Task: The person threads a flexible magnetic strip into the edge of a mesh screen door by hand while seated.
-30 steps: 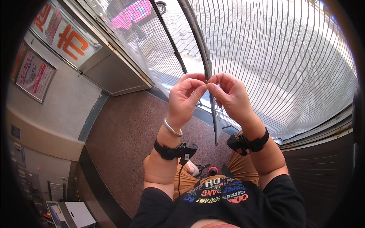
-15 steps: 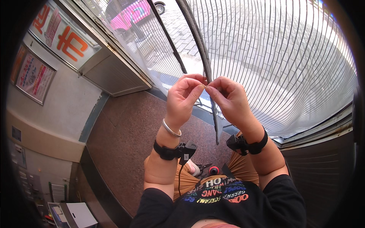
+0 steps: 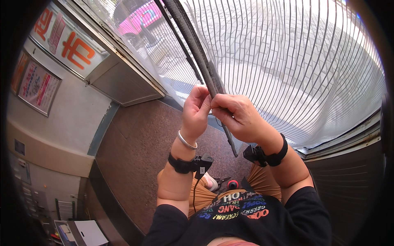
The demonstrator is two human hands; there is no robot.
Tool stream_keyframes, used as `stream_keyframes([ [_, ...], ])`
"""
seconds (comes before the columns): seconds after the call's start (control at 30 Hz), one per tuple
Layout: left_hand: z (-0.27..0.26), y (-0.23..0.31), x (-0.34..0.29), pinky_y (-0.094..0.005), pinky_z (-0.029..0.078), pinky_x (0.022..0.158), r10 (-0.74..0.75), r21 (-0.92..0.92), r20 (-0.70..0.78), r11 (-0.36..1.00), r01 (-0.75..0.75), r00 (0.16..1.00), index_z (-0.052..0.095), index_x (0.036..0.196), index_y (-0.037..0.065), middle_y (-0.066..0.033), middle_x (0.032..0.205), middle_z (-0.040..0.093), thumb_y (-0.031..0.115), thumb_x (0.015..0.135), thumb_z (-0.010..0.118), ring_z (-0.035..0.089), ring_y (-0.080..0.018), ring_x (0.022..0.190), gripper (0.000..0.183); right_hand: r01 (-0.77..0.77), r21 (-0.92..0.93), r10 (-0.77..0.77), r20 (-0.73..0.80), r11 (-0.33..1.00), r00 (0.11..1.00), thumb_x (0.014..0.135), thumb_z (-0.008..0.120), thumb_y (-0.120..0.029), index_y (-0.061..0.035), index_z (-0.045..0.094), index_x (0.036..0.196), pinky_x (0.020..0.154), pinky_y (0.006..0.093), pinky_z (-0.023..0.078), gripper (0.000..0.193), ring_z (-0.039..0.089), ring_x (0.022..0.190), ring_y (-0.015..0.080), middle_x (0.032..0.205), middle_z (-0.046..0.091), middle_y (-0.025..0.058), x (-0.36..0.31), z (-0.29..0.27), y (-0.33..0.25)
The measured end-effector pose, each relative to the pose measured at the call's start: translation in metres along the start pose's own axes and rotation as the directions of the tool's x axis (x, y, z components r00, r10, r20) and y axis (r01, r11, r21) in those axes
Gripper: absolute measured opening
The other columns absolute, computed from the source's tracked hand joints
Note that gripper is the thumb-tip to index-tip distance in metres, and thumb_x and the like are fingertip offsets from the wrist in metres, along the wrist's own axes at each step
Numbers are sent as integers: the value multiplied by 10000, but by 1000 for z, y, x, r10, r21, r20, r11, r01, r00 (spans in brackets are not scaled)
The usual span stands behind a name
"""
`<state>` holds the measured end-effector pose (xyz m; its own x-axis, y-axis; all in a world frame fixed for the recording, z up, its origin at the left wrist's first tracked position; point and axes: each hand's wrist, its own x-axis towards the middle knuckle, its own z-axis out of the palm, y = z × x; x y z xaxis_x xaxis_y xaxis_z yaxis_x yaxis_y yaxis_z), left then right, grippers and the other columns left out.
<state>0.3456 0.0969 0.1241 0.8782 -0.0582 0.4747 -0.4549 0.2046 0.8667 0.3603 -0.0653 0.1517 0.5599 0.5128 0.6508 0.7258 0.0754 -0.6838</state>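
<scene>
Up against the striped mesh screen, both hands are meeting at one spot on a dark rubbery edging strip that is running diagonally down from the top of the view. The left hand is pinching the strip between thumb and fingertips from its left side, fingers curled upward, with a silver bangle and a black wrist strap below it. The right hand is closing over the strip from the right, thumb pressing toward the left hand's fingertips so the two grips are almost touching. Above the hands the strip is lying close along the border of the screen and looks seated there, though the join itself is too fine to confirm. Below the hands a thinner dark tail is hanging free over the brown speckled floor, apart from the mesh. Judging by this, the upper run seems to be finished and the lower stretch is yet to be worked in; how much lies out of sight above is hidden. A small pair of pliers with a red handle is lying near the person's feet, untouched.
</scene>
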Motion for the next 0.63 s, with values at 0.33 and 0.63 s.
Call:
stream_keyframes([
  [0.33,-5,-1,-6,-220,481,775,32,91,-66,996,-26,997,510,1028,30,-57,972,615,61,940,501,583,-95,865,93,52,-274,4,201,960,980,769,570,-51,-53,569,833,556,397,450,65,579,674,332,738,596,109,6,-7,0],
  [0.63,-18,6,-12,-227,454,688,-37,359,-128,930,81,991,537,934,47,-61,916,573,63,919,519,562,-122,775,29,-158,189,118,207,969,971,838,588,-98,-19,514,825,559,326,408,109,516,592,183,668,530,101,-5,-1,10],
])
